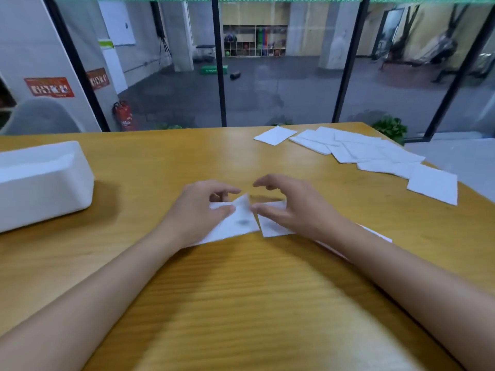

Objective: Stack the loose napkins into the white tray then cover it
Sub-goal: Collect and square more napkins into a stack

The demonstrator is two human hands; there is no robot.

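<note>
My left hand (203, 207) pinches a white napkin (235, 223) between thumb and fingers at the middle of the wooden table (241, 290). Its top corner is lifted. My right hand (286, 207) hovers beside it with fingers curved and spread, over a second napkin (273, 227) that lies under it and partly under my right forearm. Several loose napkins (356, 149) are scattered over the far right of the table. A white box-shaped cover (40, 183) stands at the left edge. The frame is blurred, and I cannot pick out a tray in it.
A glass wall with black frames runs behind the table's far edge. A grey chair back (40, 116) shows at the far left. A green plant (389, 127) sits past the right corner of the table.
</note>
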